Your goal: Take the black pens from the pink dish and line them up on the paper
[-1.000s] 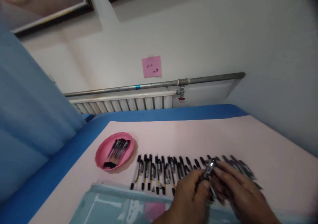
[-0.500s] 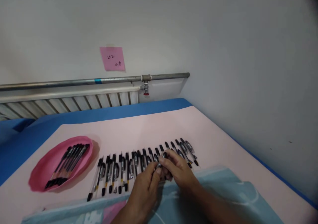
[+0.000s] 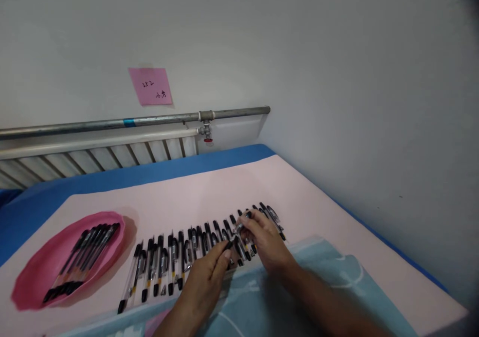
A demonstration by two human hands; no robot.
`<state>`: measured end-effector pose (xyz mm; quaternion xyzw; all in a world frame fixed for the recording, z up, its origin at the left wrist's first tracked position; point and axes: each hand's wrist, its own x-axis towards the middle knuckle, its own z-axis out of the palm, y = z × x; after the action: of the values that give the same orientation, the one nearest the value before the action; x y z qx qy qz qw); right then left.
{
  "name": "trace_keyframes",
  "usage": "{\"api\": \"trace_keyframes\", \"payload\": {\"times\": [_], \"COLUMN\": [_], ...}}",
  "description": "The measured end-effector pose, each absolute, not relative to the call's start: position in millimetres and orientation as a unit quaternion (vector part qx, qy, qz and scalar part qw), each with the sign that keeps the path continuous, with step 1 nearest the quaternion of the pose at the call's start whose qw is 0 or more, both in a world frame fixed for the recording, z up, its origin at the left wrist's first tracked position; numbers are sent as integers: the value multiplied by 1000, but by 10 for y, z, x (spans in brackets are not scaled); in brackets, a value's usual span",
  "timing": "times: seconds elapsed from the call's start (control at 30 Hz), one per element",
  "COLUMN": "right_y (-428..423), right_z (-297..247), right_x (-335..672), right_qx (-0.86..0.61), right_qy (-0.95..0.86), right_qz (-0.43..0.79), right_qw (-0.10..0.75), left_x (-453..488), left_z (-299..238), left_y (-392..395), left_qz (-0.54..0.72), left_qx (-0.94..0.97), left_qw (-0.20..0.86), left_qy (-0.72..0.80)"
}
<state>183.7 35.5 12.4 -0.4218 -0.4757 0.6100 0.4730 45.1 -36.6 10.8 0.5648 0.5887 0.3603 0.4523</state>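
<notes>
A row of several black-capped clear pens (image 3: 175, 259) lies side by side on a pink sheet (image 3: 209, 192). Both my hands meet over the right part of the row and pinch one pen (image 3: 241, 226) between them. My left hand (image 3: 209, 277) grips its lower end with closed fingers. My right hand (image 3: 264, 242) holds its upper end, fingers curled round it. A pink dish (image 3: 33, 272) at the left holds several more pens (image 3: 80, 259).
A blue-covered surface (image 3: 112, 177) borders the pink sheet. A pale blue printed cloth (image 3: 307, 287) lies under my forearms. Behind stand a white radiator (image 3: 93, 152) and a metal pipe (image 3: 149, 120), with a pink note (image 3: 150, 85) on the wall. A white wall rises close on the right.
The view has swung right, so dish and pens sit further left. My hands stay together on a pen and have shifted slightly toward the row's right end.
</notes>
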Motion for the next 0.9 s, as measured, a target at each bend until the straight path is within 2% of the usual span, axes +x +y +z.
{"api": "trace_keyframes", "payload": {"times": [0.13, 0.23, 0.37, 0.6, 0.9], "right_y": [428, 365, 244, 219, 230], "right_z": [115, 98, 86, 127, 119], "right_x": [1881, 1847, 1766, 1752, 1759], "right_qx": [-383, -369, -399, -406, -360], "right_qy": [-411, -413, -481, -499, -449], "right_qz": [650, 693, 676, 658, 718], "right_qw": [512, 462, 391, 391, 391], "left_x": [465, 472, 468, 467, 490], "left_z": [138, 159, 139, 119, 82], "left_y": [-382, -385, -381, -388, -374], "left_qz": [355, 364, 388, 403, 398], "left_qx": [570, 553, 548, 529, 353], "left_qw": [453, 458, 449, 458, 624], "left_qy": [587, 593, 589, 590, 573]}}
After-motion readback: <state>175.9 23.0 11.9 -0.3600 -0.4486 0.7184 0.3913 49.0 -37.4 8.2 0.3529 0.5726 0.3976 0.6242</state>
